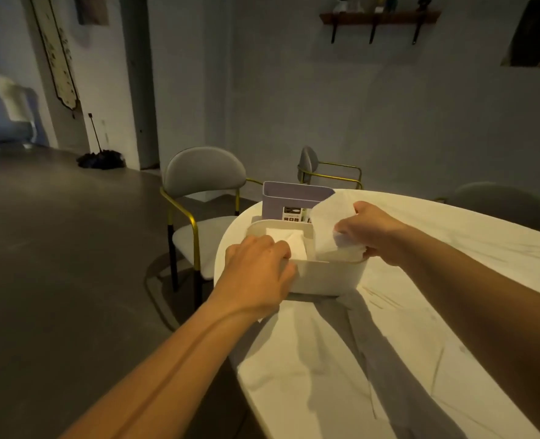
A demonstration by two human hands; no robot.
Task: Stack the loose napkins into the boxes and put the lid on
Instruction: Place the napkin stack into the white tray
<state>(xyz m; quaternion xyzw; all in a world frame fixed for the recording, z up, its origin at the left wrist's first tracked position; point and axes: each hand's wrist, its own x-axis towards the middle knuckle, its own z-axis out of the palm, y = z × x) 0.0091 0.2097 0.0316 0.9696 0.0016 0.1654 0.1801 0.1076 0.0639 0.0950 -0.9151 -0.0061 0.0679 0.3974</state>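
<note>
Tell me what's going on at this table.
A person is packing napkins into an open white box near the edge of a white table. The left hand rests over the box's near left corner, fingers on a flat napkin already inside; whether it grips is unclear. The right hand grips a bunch of napkins at the box's right end. A lilac box stands just behind. No lid is on the white box.

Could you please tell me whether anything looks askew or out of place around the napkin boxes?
The napkins held by the right hand stick up crumpled above the white box rim, unlike the flat napkin lying inside by the left hand. The box also sits close to the table end.
</note>
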